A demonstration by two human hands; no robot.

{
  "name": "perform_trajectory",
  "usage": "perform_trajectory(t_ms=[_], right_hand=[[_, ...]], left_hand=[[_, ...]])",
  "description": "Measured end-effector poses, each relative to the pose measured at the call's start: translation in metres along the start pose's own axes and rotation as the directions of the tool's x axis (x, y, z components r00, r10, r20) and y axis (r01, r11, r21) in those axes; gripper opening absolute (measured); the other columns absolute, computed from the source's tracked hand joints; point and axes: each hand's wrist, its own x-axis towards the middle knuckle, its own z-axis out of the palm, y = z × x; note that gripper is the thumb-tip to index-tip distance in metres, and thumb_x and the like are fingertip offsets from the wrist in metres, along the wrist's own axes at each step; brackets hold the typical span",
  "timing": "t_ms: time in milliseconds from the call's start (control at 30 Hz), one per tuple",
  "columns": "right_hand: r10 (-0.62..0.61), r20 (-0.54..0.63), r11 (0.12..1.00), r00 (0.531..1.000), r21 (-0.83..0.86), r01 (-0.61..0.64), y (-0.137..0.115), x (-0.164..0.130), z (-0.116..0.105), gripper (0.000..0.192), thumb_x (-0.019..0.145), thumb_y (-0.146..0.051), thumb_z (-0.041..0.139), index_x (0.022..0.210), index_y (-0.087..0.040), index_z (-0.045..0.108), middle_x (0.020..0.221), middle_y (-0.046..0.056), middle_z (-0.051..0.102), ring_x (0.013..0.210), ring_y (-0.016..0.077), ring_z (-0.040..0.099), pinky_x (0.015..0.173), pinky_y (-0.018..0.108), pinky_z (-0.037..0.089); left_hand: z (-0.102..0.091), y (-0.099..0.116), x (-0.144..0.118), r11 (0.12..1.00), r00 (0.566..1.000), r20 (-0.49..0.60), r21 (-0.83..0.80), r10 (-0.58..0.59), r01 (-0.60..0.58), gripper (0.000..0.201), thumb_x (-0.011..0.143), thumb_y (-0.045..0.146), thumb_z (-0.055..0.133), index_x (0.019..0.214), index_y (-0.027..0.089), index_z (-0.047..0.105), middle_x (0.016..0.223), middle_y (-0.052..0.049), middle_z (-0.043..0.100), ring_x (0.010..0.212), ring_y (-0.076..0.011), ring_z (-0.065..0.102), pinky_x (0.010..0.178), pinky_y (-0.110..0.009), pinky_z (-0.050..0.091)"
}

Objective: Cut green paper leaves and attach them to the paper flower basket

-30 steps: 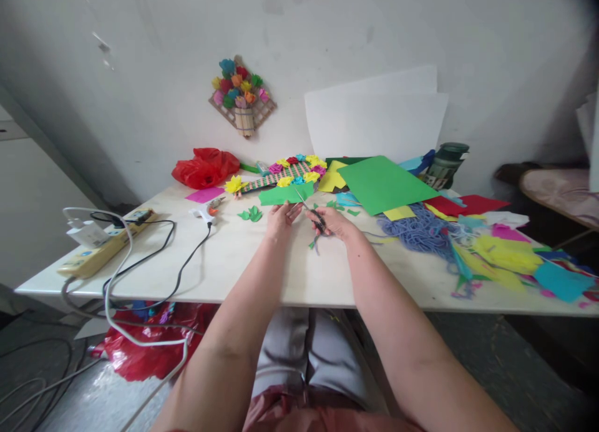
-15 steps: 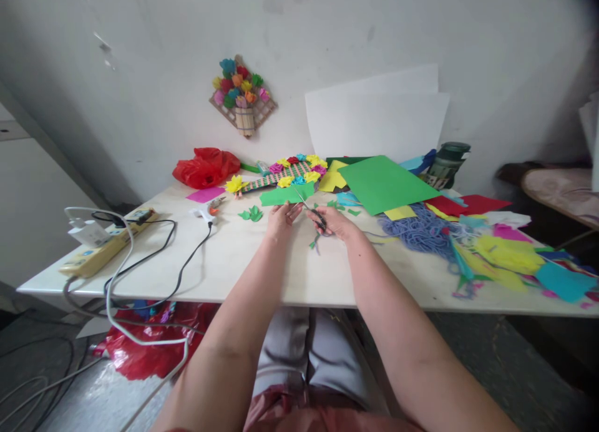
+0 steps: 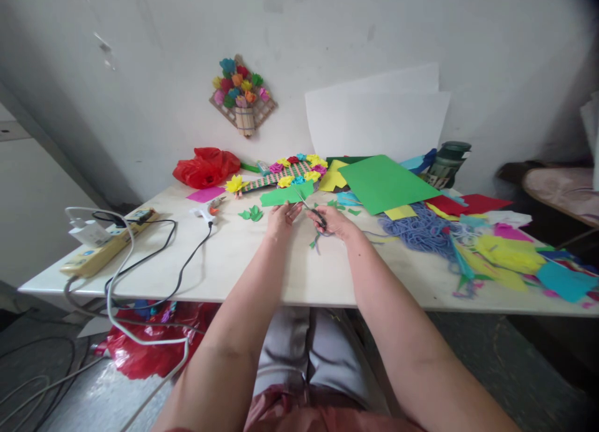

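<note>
My left hand [image 3: 282, 215] grips the near edge of a strip of green paper [image 3: 283, 195]. Around the dark handles of a pair of scissors [image 3: 321, 218] my right hand [image 3: 334, 220] is closed. The scissor blades point up and left, reaching the right end of the green strip. Cut green leaf shapes [image 3: 253, 214] lie left of my left hand, and small green scraps [image 3: 354, 211] are scattered by my right hand. Just behind the strip rests a woven piece [image 3: 271, 179] trimmed with colourful paper flowers.
A glue gun [image 3: 206, 213] and a power strip [image 3: 110, 241] with cables occupy the left side. To the right are a large green sheet [image 3: 386, 183], blue yarn [image 3: 416, 232] and paper pieces. A red plastic bag [image 3: 206, 168] and a dark green jar [image 3: 450, 163] stand at the back.
</note>
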Motion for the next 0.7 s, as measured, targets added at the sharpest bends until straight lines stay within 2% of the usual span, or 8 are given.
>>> perform_trajectory(t_ms=[700], right_hand=[[0.008,0.049,1.000,0.999,0.005,-0.008,0.0011,0.0005,0.0002,0.026,0.073,-0.031,0.068,0.068,-0.018,0.047,0.046,-0.008,0.046,0.031,0.0033,0.037,0.030,0.016,0.021]], left_hand=[[-0.0022,0.0009,0.0011,1.000,1.000,-0.030,-0.006,-0.004,0.003,0.012,0.077,0.006,0.056,0.069,0.014,0.051,0.063,-0.006,0.065,0.074,-0.0175,0.069,0.088,-0.036,0.050]])
